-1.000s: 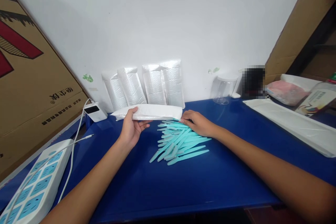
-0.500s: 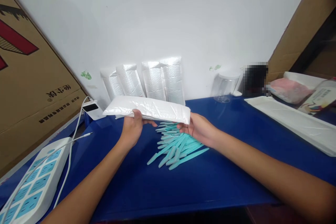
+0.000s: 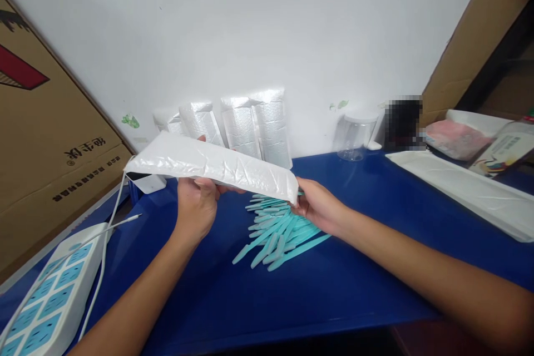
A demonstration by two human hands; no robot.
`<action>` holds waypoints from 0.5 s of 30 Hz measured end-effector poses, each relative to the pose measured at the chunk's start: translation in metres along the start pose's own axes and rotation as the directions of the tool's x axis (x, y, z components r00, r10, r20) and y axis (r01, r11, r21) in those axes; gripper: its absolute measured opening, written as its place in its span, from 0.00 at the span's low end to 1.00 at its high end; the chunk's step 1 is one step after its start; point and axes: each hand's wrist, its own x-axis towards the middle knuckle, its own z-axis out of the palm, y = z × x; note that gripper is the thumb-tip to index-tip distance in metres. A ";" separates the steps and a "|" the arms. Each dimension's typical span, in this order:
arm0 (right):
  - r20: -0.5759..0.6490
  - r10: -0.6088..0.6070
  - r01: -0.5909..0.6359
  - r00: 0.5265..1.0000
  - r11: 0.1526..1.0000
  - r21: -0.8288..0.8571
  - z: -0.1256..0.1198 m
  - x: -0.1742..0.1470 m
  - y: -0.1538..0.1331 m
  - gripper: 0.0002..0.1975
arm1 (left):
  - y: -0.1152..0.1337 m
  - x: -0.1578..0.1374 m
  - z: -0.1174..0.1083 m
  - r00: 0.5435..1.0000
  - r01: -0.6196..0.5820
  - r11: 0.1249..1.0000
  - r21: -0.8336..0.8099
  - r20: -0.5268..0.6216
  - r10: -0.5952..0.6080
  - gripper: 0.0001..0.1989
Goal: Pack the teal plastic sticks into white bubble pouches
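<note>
Big brown cardboard box [image 3: 54,144]: stands at the far left, with red and black print.
Long white power strip with blue sockets [image 3: 54,295]: by the near left corner of the shiny blue table [image 3: 258,300].
Small white plastic gadget [image 3: 149,184]: at the table's far left corner, partly hidden.
Left hand [image 3: 197,206]: gripping the pouch from underneath.
Puffy white shiny pouch [image 3: 217,164]: up over the table, left end higher than the right.
Four silvery padded pouches [image 3: 240,122]: lean on the wall at the table's far edge.
Heap of thin turquoise sticks [image 3: 277,233]: mid-table, between the near and far edges.
Right hand [image 3: 319,206]: pinching the pouch's right end; some fingers hidden.
Clear round jar with white lid [image 3: 354,139]: near the far edge.
Flat white pouch [image 3: 463,192]: lies toward the right edge.
</note>
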 end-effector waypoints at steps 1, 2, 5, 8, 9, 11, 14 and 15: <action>0.007 0.008 -0.007 1.000 0.999 -0.036 0.001 -0.001 0.000 0.10 | 0.001 0.000 0.000 1.000 0.012 1.000 -0.004 0.004 -0.012 0.42; 0.008 0.017 -0.016 1.000 0.998 -0.063 0.002 -0.001 0.000 0.11 | 0.002 0.000 0.000 1.000 0.028 1.000 -0.003 0.012 -0.028 0.42; 0.004 0.013 -0.013 1.000 0.992 -0.128 0.005 -0.004 0.001 0.11 | 0.003 -0.004 0.005 0.994 0.109 0.994 0.000 0.032 -0.109 0.46; 0.014 -0.038 0.040 0.999 0.979 -0.201 0.002 -0.003 0.001 0.15 | -0.001 -0.006 0.009 0.989 0.146 0.989 0.003 0.007 -0.146 0.44; 0.010 -0.057 0.058 0.998 0.975 -0.216 0.000 -0.001 0.000 0.18 | -0.002 -0.005 0.009 0.991 0.134 0.991 0.009 -0.004 -0.134 0.41; -0.001 -0.088 0.085 0.996 0.969 -0.231 -0.006 0.004 -0.003 0.22 | -0.004 -0.001 0.007 0.993 0.111 0.994 0.013 -0.029 -0.110 0.31; -0.050 -0.131 0.111 0.990 0.949 -0.294 -0.020 0.014 -0.011 0.26 | -0.005 0.008 0.002 0.991 0.109 0.994 -0.006 -0.081 -0.109 0.20; -0.072 -0.143 0.112 0.987 0.940 -0.322 -0.025 0.018 -0.013 0.28 | -0.005 0.011 0.000 0.988 0.116 0.993 -0.013 -0.097 -0.117 0.18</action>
